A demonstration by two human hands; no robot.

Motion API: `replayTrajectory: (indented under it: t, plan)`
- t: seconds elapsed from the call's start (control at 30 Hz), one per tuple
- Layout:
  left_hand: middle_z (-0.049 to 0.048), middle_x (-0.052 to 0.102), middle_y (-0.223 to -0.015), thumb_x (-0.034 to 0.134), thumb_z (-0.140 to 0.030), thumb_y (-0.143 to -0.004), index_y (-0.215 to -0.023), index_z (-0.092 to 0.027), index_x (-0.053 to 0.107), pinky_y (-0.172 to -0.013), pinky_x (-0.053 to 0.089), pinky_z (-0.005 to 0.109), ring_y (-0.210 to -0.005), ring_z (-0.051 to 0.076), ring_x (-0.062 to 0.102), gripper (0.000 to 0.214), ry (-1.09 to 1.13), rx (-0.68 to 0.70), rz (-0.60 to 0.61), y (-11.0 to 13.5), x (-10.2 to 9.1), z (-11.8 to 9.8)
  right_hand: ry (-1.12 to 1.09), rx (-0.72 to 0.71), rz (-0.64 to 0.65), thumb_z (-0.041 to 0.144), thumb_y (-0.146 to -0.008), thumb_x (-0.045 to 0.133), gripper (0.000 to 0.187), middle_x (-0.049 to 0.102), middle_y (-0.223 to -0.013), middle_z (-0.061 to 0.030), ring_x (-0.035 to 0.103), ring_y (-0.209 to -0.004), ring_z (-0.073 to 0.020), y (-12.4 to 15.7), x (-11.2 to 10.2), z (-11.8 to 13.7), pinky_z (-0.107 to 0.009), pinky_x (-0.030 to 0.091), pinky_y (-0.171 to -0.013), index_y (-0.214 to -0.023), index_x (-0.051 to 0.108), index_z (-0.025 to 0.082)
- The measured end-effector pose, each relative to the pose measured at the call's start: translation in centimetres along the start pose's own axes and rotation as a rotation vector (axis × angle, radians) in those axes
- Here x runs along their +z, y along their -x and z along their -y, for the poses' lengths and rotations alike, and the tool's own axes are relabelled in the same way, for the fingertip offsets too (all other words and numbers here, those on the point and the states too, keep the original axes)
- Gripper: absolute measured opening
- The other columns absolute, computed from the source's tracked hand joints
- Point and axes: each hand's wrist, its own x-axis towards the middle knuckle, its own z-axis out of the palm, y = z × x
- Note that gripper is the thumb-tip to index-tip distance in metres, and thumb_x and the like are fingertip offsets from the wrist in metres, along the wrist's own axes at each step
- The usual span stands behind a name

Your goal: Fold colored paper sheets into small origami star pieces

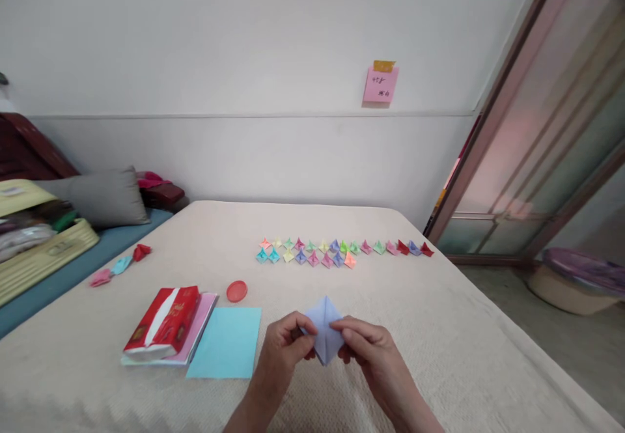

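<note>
A pale lavender sheet of origami paper [324,330], folded into a diamond with a crease down its middle, is held up above the covered table. My left hand [287,348] pinches its left corner between thumb and fingers. At the right corner, my right hand [366,349] grips it the same way, thumb and index finger on the front. The remaining fingertips are partly hidden behind the paper. A flat light-blue paper square [227,343] lies to the left of my left hand.
Two rows of small folded paper pieces [312,259] stretch across the far middle. A red tissue pack [166,321] rests on stacked coloured paper [201,329]. Nearby lies a red round lid [237,291]. Several crumpled-looking folded pieces [122,265] sit at the left edge.
</note>
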Motion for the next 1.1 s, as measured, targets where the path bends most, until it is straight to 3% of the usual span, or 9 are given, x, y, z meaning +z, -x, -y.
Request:
replayTrajectory:
  t: [0.1, 0.33, 0.47, 0.57, 0.67, 0.77, 0.9, 0.97, 1.1]
  plan:
    - [-0.004, 0.054, -0.052, 0.055, -0.009, -0.069, -0.071, -0.015, 0.061, -0.051, 0.036, 0.022, -0.052, 0.011, 0.05, 0.009, -0.047, 0.011, 0.004, -0.1, 0.1, 0.1, -0.008, 0.056, -0.065, 0.033, -0.08, 0.062, 0.02, 0.061, -0.059, 0.0002, 0.055, -0.055, -0.0129, 0.0, -0.1, 0.0, -0.024, 0.035, -0.052, -0.084, 0.071, 0.016]
    - [-0.0042, 0.053, -0.054, 0.054, -0.009, -0.071, -0.072, -0.016, 0.057, -0.052, 0.036, 0.021, -0.054, 0.011, 0.048, 0.008, -0.129, 0.039, 0.009, -0.1, 0.4, 0.5, 0.094, -0.012, -0.155, 0.021, -0.066, 0.069, 0.012, 0.056, -0.05, 0.0059, 0.053, -0.049, -0.0125, -0.5, 0.3, -0.1, -0.024, 0.035, -0.05, -0.071, 0.058, 0.018]
    - [-0.0073, 0.05, -0.054, 0.055, -0.011, -0.072, -0.079, -0.02, 0.05, -0.049, 0.034, 0.02, -0.051, 0.01, 0.045, 0.013, -0.099, 0.035, -0.041, -0.1, 0.6, 0.8, 0.068, -0.039, -0.201, 0.019, -0.065, 0.067, 0.022, 0.055, -0.049, 0.0085, 0.052, -0.049, -0.0132, -0.3, 0.8, 0.5, -0.024, 0.035, -0.051, -0.08, 0.051, 0.022]
    - [-0.0089, 0.053, -0.057, 0.057, -0.011, -0.07, -0.09, -0.022, 0.043, -0.045, 0.033, 0.019, -0.047, 0.008, 0.043, 0.027, -0.012, 0.001, -0.048, -0.3, 0.9, 0.8, 0.079, 0.028, -0.156, 0.018, -0.062, 0.068, 0.026, 0.059, -0.053, 0.0059, 0.048, -0.05, -0.0123, -0.3, 0.8, 0.9, -0.023, 0.03, -0.05, -0.085, 0.058, 0.019]
    - [-0.0088, 0.055, -0.06, 0.056, -0.008, -0.067, -0.097, -0.022, 0.041, -0.043, 0.031, 0.018, -0.045, 0.007, 0.042, 0.036, -0.003, -0.031, -0.013, -0.3, 1.2, 0.8, 0.124, 0.092, -0.064, 0.021, -0.062, 0.069, 0.011, 0.057, -0.053, 0.0037, 0.04, -0.049, -0.0099, -0.3, 0.7, 0.8, -0.023, 0.025, -0.048, -0.07, 0.065, 0.014]
    - [-0.0095, 0.053, -0.058, 0.057, -0.007, -0.066, -0.098, -0.021, 0.043, -0.043, 0.03, 0.018, -0.044, 0.006, 0.04, 0.037, 0.001, -0.039, 0.021, -0.2, 1.4, 1.0, 0.126, 0.122, -0.039, 0.022, -0.062, 0.069, 0.009, 0.054, -0.047, 0.004, 0.038, -0.048, -0.0096, -0.2, 1.0, 0.7, -0.023, 0.025, -0.049, -0.059, 0.067, 0.014]
    - [-0.0082, 0.052, -0.053, 0.063, -0.015, -0.069, -0.089, -0.017, 0.052, -0.043, 0.031, 0.019, -0.043, 0.007, 0.042, 0.022, 0.056, -0.074, 0.019, -0.2, 1.3, 1.3, 0.065, 0.137, 0.01, 0.026, -0.069, 0.065, 0.014, 0.062, -0.054, -0.0002, 0.05, -0.054, -0.0149, 0.0, 1.5, 0.8, -0.026, 0.034, -0.056, -0.067, 0.071, 0.014]
    - [-0.0064, 0.052, -0.05, 0.065, -0.022, -0.072, -0.079, -0.015, 0.058, -0.044, 0.033, 0.02, -0.043, 0.008, 0.043, 0.012, 0.06, -0.094, 0.009, -0.2, 1.2, 1.3, 0.088, 0.127, -0.026, 0.029, -0.069, 0.066, 0.016, 0.059, -0.052, 0.0009, 0.047, -0.053, -0.014, 0.0, 1.4, 0.7, -0.025, 0.032, -0.055, -0.067, 0.069, 0.013]
    - [-0.0047, 0.051, -0.045, 0.065, -0.029, -0.076, -0.065, -0.014, 0.06, -0.044, 0.031, 0.021, -0.042, 0.009, 0.042, 0.019, 0.016, -0.091, -0.038, -0.3, 0.9, 1.2, 0.162, 0.125, -0.097, 0.031, -0.066, 0.069, 0.021, 0.049, -0.048, 0.0039, 0.034, -0.05, -0.0104, -0.1, 1.2, 0.3, -0.024, 0.024, -0.052, -0.058, 0.063, 0.014]
